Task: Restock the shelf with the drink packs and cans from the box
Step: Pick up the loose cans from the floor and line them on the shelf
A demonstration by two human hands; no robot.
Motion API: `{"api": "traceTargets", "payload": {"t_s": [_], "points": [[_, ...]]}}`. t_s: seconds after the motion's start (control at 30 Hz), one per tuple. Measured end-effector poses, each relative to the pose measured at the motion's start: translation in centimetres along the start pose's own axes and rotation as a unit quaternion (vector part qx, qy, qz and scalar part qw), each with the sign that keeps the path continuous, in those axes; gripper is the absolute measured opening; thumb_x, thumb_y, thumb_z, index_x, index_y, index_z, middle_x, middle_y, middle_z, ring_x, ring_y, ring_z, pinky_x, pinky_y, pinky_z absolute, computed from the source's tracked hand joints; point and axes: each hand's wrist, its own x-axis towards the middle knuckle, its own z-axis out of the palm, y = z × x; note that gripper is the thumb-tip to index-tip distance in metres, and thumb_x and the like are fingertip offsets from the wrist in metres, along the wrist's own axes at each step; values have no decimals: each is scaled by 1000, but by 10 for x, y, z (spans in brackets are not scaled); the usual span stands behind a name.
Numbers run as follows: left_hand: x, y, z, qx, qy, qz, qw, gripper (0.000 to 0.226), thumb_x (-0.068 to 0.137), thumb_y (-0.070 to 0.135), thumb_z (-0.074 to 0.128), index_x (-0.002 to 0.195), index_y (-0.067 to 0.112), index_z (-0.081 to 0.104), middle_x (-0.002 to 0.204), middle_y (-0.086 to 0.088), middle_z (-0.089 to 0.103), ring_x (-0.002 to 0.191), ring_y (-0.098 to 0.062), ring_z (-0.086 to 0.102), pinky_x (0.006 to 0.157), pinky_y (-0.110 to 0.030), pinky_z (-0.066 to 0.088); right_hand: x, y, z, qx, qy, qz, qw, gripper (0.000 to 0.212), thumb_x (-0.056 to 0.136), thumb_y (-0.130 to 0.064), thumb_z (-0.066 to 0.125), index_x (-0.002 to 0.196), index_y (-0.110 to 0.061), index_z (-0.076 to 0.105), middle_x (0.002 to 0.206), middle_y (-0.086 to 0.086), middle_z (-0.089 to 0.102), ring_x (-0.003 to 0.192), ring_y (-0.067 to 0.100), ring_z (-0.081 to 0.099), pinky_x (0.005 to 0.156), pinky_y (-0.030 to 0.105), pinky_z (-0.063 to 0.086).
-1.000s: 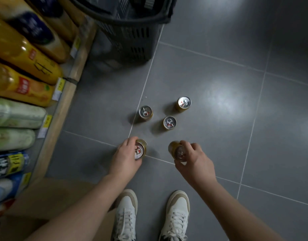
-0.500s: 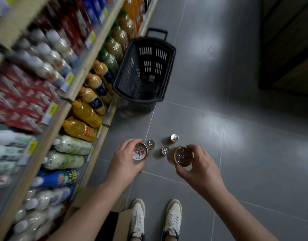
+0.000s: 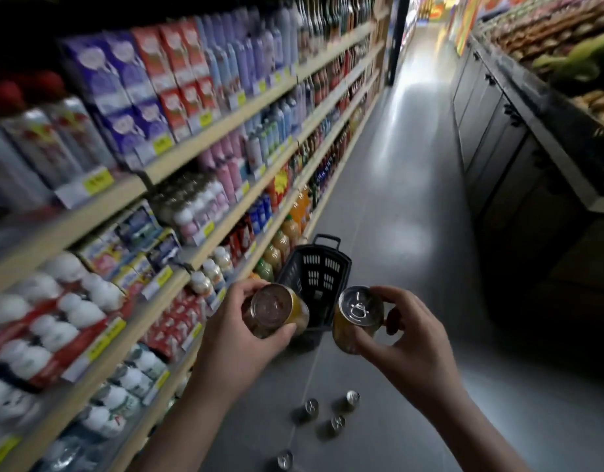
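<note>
My left hand [image 3: 239,338] grips a yellow can [image 3: 276,313] held tilted, its metal end toward me. My right hand [image 3: 408,349] grips a second yellow can [image 3: 358,318], pull-tab top facing me. Both cans are raised in front of me, level with the lower shelves. Several more cans stand on the grey floor below: one [image 3: 311,407], another [image 3: 352,398], a third [image 3: 337,423], and one at the bottom edge [image 3: 284,459]. The long drinks shelf [image 3: 164,277] runs along my left, packed with bottles and cartons. The box is out of view.
A dark plastic shopping basket [image 3: 314,270] stands on the floor by the shelf, just beyond my hands. A dark produce counter [image 3: 518,137] lines the right side of the aisle. The grey tiled aisle [image 3: 396,199] stretches ahead between them.
Both hands have lifted their cans up from floor level. My view has swung up from the floor to the shelves and down the aisle; the remaining cans stay on the floor.
</note>
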Motion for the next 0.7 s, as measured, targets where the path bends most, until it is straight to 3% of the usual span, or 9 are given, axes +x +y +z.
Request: {"api": "traceTargets", "payload": {"t_s": [0.1, 0.2, 0.33, 0.43, 0.6, 0.7], "points": [[-8, 33, -28, -32, 31, 16, 999, 58, 68, 33, 89, 117, 37, 57, 105, 22, 69, 96, 12, 63, 76, -7, 48, 13, -26, -15, 32, -5, -25, 999, 51, 68, -48, 80, 114, -31, 67, 99, -19, 68, 81, 8, 64, 71, 20, 51], [-15, 59, -53, -57, 51, 24, 997, 57, 70, 33, 87, 120, 39, 60, 110, 22, 70, 100, 5, 66, 89, -26, 52, 26, -48, -23, 106, -20, -39, 993, 45, 68, -37, 85, 110, -34, 69, 100, -17, 73, 91, 3, 68, 78, 13, 52], [-25, 78, -82, -81, 72, 33, 994, 56, 71, 35, 87, 122, 40, 64, 111, 18, 73, 92, 0, 70, 85, -34, 57, 42, -74, -26, 205, -82, -42, 974, 51, 66, -49, 87, 111, -37, 69, 108, -16, 76, 103, -1, 71, 84, 17, 54], [-32, 79, -101, -82, 87, 31, 992, 58, 70, 39, 88, 123, 42, 63, 111, 17, 73, 99, -2, 70, 89, -38, 57, 51, -94, -22, 253, -118, -45, 959, 52, 65, -51, 89, 110, -37, 68, 106, -6, 79, 99, 11, 76, 84, 35, 60], [-43, 76, -132, -80, 134, 12, 988, 57, 66, 42, 88, 118, 42, 63, 113, 17, 72, 107, -3, 67, 96, -39, 54, 59, -121, -6, 251, -148, -72, 954, 38, 72, -31, 87, 103, -44, 68, 101, -9, 79, 92, 10, 77, 78, 33, 63], [-47, 70, -155, -79, 163, 2, 983, 52, 70, 36, 89, 116, 39, 65, 112, 19, 72, 105, 1, 66, 97, -36, 54, 66, -139, 12, 252, -169, -83, 949, 47, 67, -43, 85, 111, -37, 69, 103, -7, 78, 93, 13, 76, 78, 38, 63]]}}
